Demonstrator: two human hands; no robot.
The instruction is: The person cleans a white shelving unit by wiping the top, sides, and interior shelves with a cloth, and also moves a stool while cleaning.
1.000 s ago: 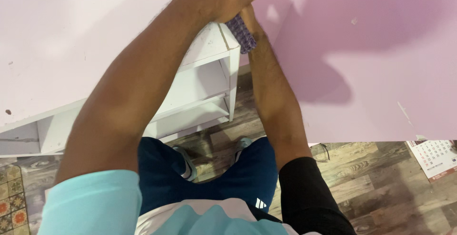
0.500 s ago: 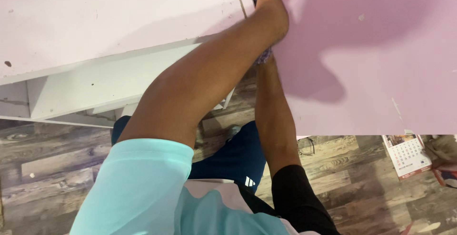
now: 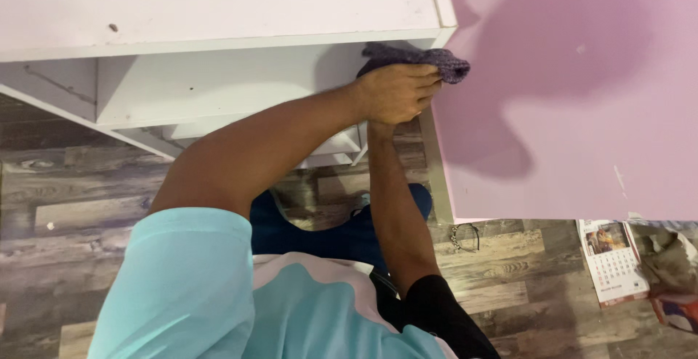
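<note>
Person stands over a white shelf unit [image 3: 218, 3] set against a pink wall [image 3: 582, 75], seen from above. Left hand [image 3: 396, 91] lies palm-down with fingers curled over a purple knitted cloth [image 3: 429, 58], pressing it at the unit's right front corner, just under the top board's edge where unit and wall meet. The cloth bunches out past the fingertips toward the wall and back into the shade of the upper compartment.

Right forearm [image 3: 389, 199] runs up beneath the left hand; the right hand itself is hidden under it, so whether it is open or gripping anything cannot be told.

Left arm wears a light blue sleeve [image 3: 182, 286], right arm a black one [image 3: 443, 315]. Dark blue shorts [image 3: 327, 235] show below, over a wood-plank floor [image 3: 73, 184].

On the floor along the wall's foot: a small metal ring or bangle [image 3: 465, 235], a wall calendar [image 3: 614, 261] lying flat, and beside it a crumpled bag or wrapper [image 3: 672, 264] at the picture's right edge.
</note>
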